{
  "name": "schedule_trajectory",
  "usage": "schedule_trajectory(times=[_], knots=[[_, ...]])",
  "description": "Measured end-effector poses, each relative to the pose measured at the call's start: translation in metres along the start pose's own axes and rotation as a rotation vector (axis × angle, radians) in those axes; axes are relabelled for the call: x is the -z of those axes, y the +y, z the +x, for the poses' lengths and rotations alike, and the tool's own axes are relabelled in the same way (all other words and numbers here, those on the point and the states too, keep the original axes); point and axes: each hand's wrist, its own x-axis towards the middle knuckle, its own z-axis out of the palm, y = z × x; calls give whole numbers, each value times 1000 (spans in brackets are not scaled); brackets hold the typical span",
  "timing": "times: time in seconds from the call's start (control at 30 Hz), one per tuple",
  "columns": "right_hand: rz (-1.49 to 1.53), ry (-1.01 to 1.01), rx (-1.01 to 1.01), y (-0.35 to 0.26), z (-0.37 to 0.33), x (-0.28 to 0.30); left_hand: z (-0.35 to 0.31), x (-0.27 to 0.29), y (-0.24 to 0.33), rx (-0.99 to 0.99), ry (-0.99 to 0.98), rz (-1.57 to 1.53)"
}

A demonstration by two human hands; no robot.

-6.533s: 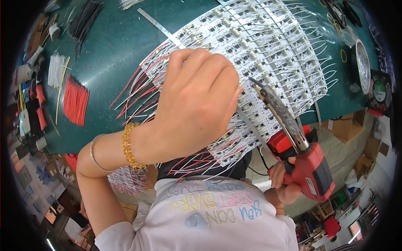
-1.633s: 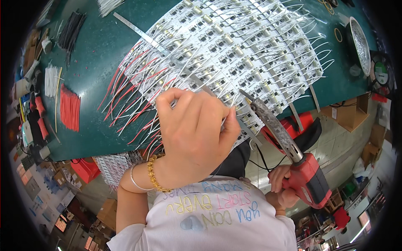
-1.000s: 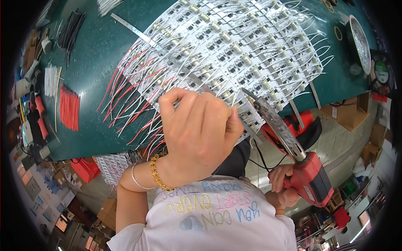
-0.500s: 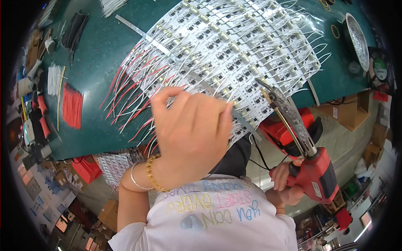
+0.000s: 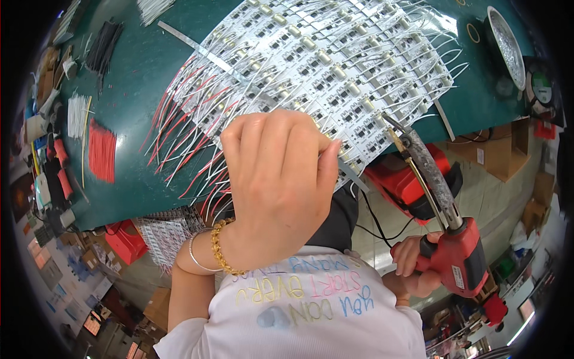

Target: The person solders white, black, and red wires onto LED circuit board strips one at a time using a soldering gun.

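Note:
A large panel of white circuit boards (image 5: pixel 314 63) lies slanted over the green table's near edge, with rows of small parts and white wires. Red and white wires (image 5: pixel 173 128) fan out from its left side. Above its near edge is my left hand (image 5: pixel 278 176), fingers curled and thumb drawn in; whatever they hold is hidden beneath. My right hand (image 5: pixel 409 257) grips the handle of a red soldering gun (image 5: pixel 459 257). The gun's long metal nozzle points up and left, its tip at the panel's near right part.
Bundles of red wires (image 5: pixel 101 152), white wires (image 5: pixel 78 116) and black wires (image 5: pixel 103 48) lie at the left. Metal strips (image 5: pixel 200 49) cross the panel. A metal bowl (image 5: pixel 507 48) stands far right. A red case (image 5: pixel 397 179) sits below the table edge.
My left hand has moved slightly away from me, still curled. The soldering gun in my right hand has shifted a little right relative to the panel.

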Motion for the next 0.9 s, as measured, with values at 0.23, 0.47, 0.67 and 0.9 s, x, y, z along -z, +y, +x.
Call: schedule_trajectory(times=[0.23, 0.47, 0.67, 0.9], knots=[[-44, -80, -38, 15, -20, 16, -1, -4, -1, -13, 3, -15], [-308, 273, -269, 7, -34, 8, -1, -4, -1, -19, 3, -2], [-218, -43, -17, 16, -25, 20, 0, -5, -1, -24, 11, 1], [20, -46, -23, 6, -2, 0, -1, -1, -1, -13, 4, 17]])
